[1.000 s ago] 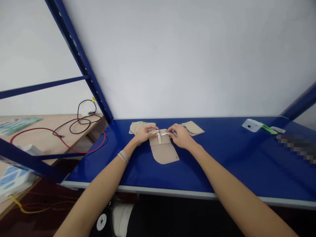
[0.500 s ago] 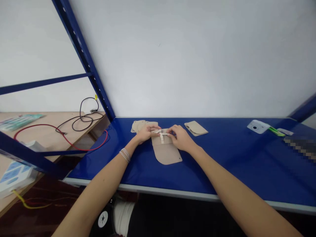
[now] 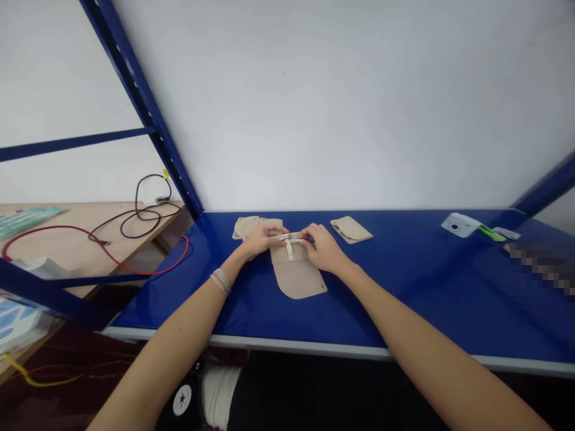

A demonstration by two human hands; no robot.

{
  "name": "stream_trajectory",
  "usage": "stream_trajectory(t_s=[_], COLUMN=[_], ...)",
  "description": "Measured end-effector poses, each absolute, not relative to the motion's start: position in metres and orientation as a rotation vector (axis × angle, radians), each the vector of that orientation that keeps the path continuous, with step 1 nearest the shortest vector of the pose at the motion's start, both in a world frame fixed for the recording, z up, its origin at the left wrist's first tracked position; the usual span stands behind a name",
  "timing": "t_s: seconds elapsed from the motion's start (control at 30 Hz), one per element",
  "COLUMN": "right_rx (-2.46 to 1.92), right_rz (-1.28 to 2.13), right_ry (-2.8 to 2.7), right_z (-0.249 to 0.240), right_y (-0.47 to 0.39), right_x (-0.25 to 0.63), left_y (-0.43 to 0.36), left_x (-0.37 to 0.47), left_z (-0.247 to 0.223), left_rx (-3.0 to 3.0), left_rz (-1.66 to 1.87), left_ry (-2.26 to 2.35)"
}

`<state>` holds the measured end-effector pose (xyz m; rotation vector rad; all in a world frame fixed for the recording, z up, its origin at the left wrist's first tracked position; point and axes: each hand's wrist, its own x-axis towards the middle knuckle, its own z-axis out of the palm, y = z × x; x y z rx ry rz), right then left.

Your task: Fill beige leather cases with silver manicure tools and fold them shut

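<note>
A beige flat pouch (image 3: 300, 280) with a rounded flap lies on the blue table in front of me, its flap toward me. Over its upper part, my left hand (image 3: 258, 240) and my right hand (image 3: 324, 246) pinch a thin white strap (image 3: 290, 250) from both sides. One short length of it hangs down onto the pouch. A small greyish part shows between my fingertips, too small to name. Beyond my left hand lie several beige pieces (image 3: 246, 225), stacked and partly hidden. Another folded beige pouch (image 3: 353, 230) rests behind my right hand.
On the right of the blue table (image 3: 426, 287) lie a white item with a camera picture (image 3: 454, 225), a green strip (image 3: 492, 233) and a blurred-out dark object (image 3: 543, 263). A red cable (image 3: 112, 258) loops over the table's left edge. Blue rack posts (image 3: 135, 90) rise at left.
The view has shifted slightly to the right. My hands have drawn a little closer together over the pouch, and the strap now runs straighter between my fingertips.
</note>
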<state>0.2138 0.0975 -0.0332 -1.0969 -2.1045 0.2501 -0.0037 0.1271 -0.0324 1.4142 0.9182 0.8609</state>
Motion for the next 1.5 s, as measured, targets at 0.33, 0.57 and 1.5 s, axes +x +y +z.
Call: stream_trajectory(t_s=[0.33,0.57,1.5], right_rx=[-1.083,-1.106,-1.165], right_rz=[0.267,0.222,0.141], right_ry=[-2.127,-2.147,-2.254], right_z=[-0.031,-0.032,-0.034], right_y=[0.097,0.096,0.088], right_x=[0.214,0.214,0.201], left_y=[0.126,0.126,0.123], left_x=[-0.003,-0.005,-0.006], left_z=[-0.029,-0.03,-0.03], left_rx=[1.388,1.436,1.521], left_rz=[0.878,0.854,0.836], left_ry=[0.905,0.876,0.912])
